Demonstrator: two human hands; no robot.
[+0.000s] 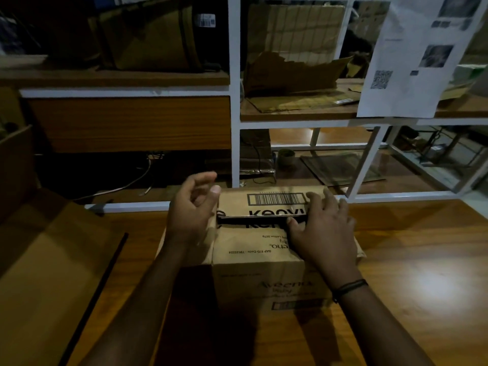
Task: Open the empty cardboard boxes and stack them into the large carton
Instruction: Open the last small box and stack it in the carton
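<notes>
A small brown cardboard box (260, 249) with a barcode and black print stands on the wooden table (412, 273) in front of me. Its two top flaps meet along a dark gap across the middle. My right hand (320, 233) lies flat on the right part of the top, fingers spread over the far flap and thumb at the gap. My left hand (191, 210) hovers at the box's left top edge with curled fingers apart, gripping nothing. The large carton (45, 260) sits at the left, a broad flap lying towards me.
A white-framed shelf unit (235, 101) rises behind the table, holding torn cardboard (293, 72) and flattened sheets. A printed paper sheet (417, 56) hangs at the upper right. Cables (132, 180) trail in the dark space at the back left.
</notes>
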